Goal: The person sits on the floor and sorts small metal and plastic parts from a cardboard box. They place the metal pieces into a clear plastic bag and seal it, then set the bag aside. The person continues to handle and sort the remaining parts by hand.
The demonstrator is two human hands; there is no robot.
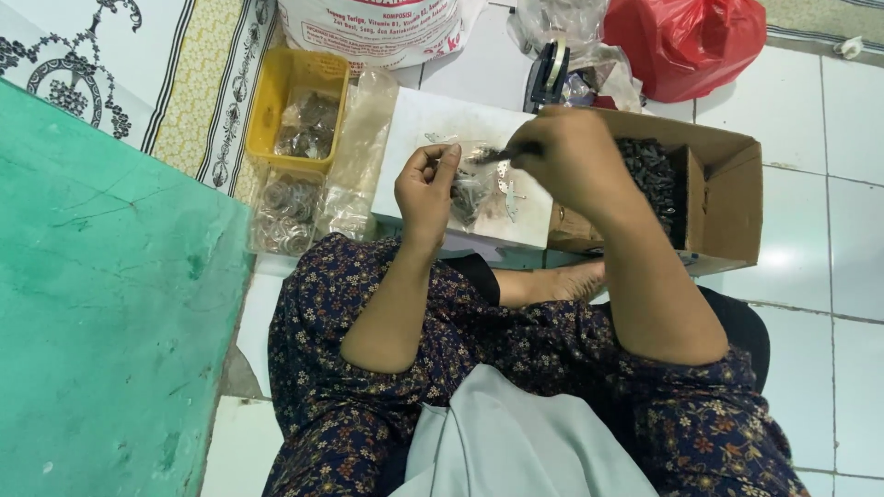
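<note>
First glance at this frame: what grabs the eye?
Centre: the left hand pinches a clear plastic bag of small metal parts while the right hand brings a thin dark piece to it. Right of them, an open cardboard box holds dark parts; a red plastic bag sits top right.

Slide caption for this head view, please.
Seated on the floor, left hand holds a small clear bag while right hand brings a dark screw from the cardboard box.

Tiled floor point(856, 239) with cardboard box point(727, 198)
</note>
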